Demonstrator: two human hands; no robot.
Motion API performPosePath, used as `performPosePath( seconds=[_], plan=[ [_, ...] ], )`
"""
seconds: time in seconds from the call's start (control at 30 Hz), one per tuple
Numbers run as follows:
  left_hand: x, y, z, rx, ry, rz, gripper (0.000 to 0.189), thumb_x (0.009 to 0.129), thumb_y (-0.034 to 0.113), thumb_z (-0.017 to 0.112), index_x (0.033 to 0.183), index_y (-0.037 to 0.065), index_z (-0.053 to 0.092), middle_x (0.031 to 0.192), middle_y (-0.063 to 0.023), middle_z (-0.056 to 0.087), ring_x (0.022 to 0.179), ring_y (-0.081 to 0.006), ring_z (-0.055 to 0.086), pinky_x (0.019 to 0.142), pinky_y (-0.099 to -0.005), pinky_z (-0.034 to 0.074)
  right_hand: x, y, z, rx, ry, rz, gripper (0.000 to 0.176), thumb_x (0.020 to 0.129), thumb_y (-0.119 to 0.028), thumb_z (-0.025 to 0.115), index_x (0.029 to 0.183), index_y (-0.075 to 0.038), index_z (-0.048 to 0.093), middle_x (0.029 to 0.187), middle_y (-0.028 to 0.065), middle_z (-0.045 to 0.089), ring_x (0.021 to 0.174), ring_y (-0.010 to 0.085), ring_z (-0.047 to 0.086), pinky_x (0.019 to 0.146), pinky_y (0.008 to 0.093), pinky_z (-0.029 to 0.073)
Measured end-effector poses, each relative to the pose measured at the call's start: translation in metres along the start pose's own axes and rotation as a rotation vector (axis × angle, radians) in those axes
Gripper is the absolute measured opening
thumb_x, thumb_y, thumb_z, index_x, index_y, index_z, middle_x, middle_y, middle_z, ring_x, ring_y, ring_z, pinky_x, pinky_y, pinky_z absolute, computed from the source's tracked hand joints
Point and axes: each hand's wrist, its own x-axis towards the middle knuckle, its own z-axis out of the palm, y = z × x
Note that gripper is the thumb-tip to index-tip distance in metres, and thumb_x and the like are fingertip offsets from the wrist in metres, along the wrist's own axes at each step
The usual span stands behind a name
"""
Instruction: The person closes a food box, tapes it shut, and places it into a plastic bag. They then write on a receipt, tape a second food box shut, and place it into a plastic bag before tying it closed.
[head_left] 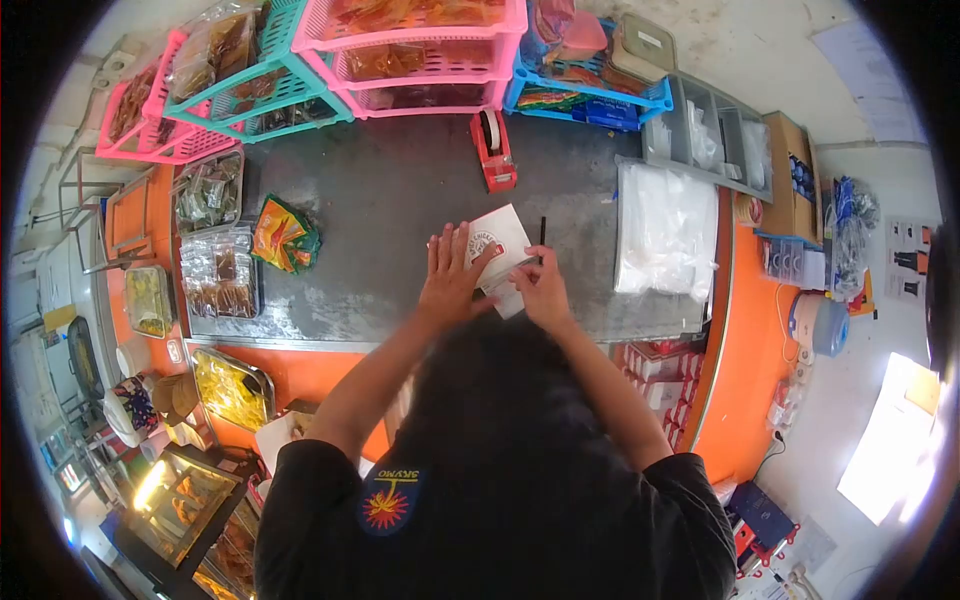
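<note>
A small white cardboard box [508,228] with a red and black printed logo lies on the dark worktop in front of me. My left hand [452,272] is spread flat on its left side, fingers stretched out over the print. At the box's lower right edge, my right hand [541,290] has its fingers closed on a white flap [507,297]. Just right of the box lies a thin black stick-like thing, perhaps a pen [543,230]. A red tape dispenser [493,160] stands farther back on the worktop.
Pink racks [420,108] and a blue rack [590,100] line the back. A stack of clear plastic bags [665,230] lies at right. An orange-green packet [283,237] and a tray of wrapped packs [218,270] are at left. The worktop's front edge [300,345] runs before me.
</note>
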Motion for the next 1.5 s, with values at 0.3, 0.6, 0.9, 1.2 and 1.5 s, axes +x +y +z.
performPosePath(
  seconds=[0.3, 0.6, 0.9, 1.2, 1.5],
  plan=[
    [-0.001, -0.004, 0.033, 0.182, 0.074, -0.020, 0.071, 0.091, 0.042, 0.077, 0.156, 0.032, 0.051, 0.173, -0.0236, 0.024, 0.159, -0.0496, 0.022, 0.127, -0.0682, 0.019, 0.012, 0.028, 0.020, -0.260, 0.087, 0.018, 0.047, 0.093, -0.012, 0.080, 0.120, -0.005, 0.042, 0.088, 0.0158, 0.075, 0.080, 0.0246, 0.074, 0.075, 0.0408, 0.057],
    [0.009, 0.007, 0.035, -0.011, 0.273, -0.104, 0.036, 0.094, 0.041, 0.074, 0.128, 0.028, 0.074, 0.159, -0.0141, 0.042, 0.150, -0.0413, 0.035, 0.127, -0.0645, 0.019, 0.016, 0.064, 0.015, -0.443, 0.114, -0.239, 0.041, 0.095, -0.018, 0.083, 0.110, -0.008, 0.046, 0.080, 0.0131, 0.068, 0.069, 0.0291, 0.071, 0.066, 0.0425, 0.056],
    [0.024, 0.004, 0.035, -0.152, 0.287, -0.161, 0.042, 0.093, 0.045, 0.075, 0.128, 0.023, 0.070, 0.148, -0.0204, 0.054, 0.147, -0.0450, 0.041, 0.120, -0.0617, 0.027, -0.006, 0.040, -0.040, -0.585, 0.051, -0.265, 0.036, 0.092, -0.022, 0.082, 0.111, -0.007, 0.056, 0.086, 0.0161, 0.070, 0.080, 0.0429, 0.070, 0.074, 0.0519, 0.056],
    [0.013, 0.029, 0.043, 0.091, 0.120, 0.018, 0.095, 0.093, 0.067, 0.068, 0.165, 0.013, 0.037, 0.171, -0.0301, 0.021, 0.160, -0.0510, 0.015, 0.126, -0.0699, 0.014, -0.162, 0.034, -0.183, -0.431, 0.603, 0.131, 0.047, 0.091, -0.002, 0.074, 0.136, -0.005, 0.063, 0.109, 0.0162, 0.071, 0.107, 0.0318, 0.068, 0.091, 0.0426, 0.055],
    [-0.024, 0.100, 0.056, 0.125, 0.277, 0.152, 0.093, 0.092, 0.062, 0.073, 0.160, 0.009, 0.039, 0.167, -0.0249, 0.028, 0.156, -0.0513, 0.022, 0.122, -0.0691, 0.021, -0.070, 0.047, -0.293, -0.655, 0.761, -0.466, 0.026, 0.097, 0.004, 0.058, 0.119, -0.003, 0.068, 0.121, 0.0211, 0.072, 0.114, 0.0371, 0.069, 0.099, 0.0423, 0.056]
  ],
)
